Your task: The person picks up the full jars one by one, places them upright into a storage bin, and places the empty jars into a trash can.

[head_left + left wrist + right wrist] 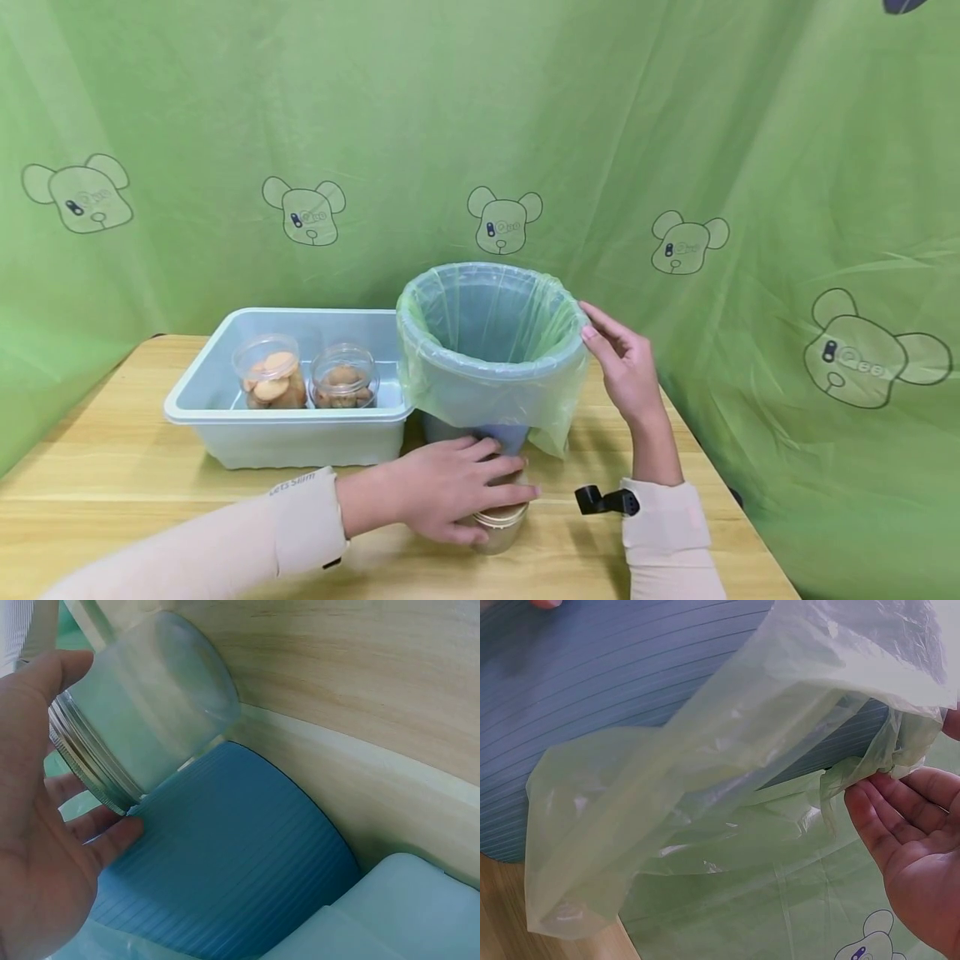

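A clear jar (pixel 161 697) with a metallic screw lid (pixel 94 761) stands on the table in front of the trash can, and nothing shows through its visible wall. My left hand (pixel 461 492) grips it from above, thumb on one side of the lid and fingers on the other. The blue ribbed trash can (pixel 232 855) is lined with a thin green trash bag (pixel 487 392), folded over its rim and hanging down outside. My right hand (pixel 626 367) holds the bag-covered rim at the right; in the right wrist view its fingertips (pixel 870 784) touch the bag.
Left of the trash can, a light blue plastic basin (pixel 300 450) stands close against it. It holds a clear jar of pale round cookies (pixel 272 379) and a jar of brown pieces (pixel 343 385). A green printed curtain (pixel 405 125) hangs behind the wooden table (pixel 90 492).
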### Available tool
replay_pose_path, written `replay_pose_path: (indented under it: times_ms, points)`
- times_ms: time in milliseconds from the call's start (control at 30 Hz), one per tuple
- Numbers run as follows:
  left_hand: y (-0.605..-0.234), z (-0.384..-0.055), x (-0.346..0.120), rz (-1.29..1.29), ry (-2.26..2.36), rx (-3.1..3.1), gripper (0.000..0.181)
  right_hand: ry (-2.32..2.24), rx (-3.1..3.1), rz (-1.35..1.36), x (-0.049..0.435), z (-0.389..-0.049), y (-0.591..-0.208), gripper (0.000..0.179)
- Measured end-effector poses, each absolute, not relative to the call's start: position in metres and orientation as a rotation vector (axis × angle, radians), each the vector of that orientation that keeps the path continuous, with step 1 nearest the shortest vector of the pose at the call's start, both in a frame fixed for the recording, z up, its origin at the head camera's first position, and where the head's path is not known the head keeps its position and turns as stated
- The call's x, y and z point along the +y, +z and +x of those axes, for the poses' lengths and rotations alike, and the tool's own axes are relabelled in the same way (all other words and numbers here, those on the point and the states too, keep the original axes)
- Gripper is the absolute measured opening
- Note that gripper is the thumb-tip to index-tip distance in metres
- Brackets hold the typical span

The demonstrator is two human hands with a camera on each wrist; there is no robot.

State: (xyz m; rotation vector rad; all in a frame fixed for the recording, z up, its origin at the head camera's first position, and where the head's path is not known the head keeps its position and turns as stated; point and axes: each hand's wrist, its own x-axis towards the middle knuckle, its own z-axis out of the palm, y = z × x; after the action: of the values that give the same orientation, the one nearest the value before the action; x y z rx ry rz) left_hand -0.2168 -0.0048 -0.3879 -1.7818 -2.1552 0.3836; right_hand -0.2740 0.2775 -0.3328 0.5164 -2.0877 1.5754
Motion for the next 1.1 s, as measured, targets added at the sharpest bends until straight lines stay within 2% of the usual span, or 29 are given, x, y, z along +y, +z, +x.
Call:
replay_pose_path:
  times_ms: [1100]
  points:
    - [-0.3843,-0.2135,0.0029,-1.846,0.289,-2.171,0.073,1.570,-2.094,0.517,0.2789,-0.2749,-0.3334,0.043]
